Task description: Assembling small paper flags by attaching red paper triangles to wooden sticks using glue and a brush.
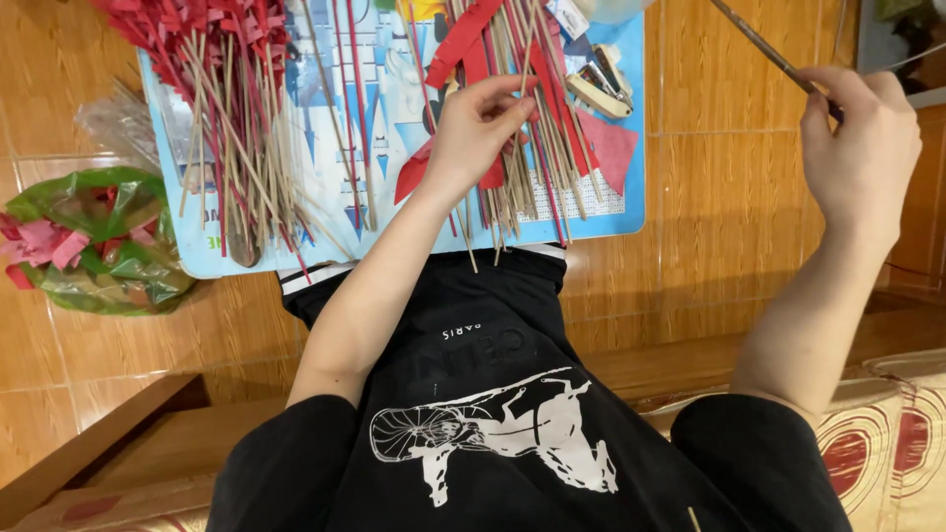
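My left hand (480, 123) rests on a pile of thin bamboo sticks (522, 167) mixed with red paper strips (463, 44), fingers pinching one stick, on a light blue board (394, 128). My right hand (859, 148) is raised at the right, away from the board, shut on a single thin stick (759, 41) that slants up to the left. Another heap of sticks with red paper ends (232, 108) lies on the board's left side.
A green plastic bag (94, 241) holding pink and red paper scraps sits on the tiled floor at left. Small cutters or clips (596, 84) lie at the board's upper right. My black shirt and lap fill the bottom; a patterned cushion (887, 443) is at lower right.
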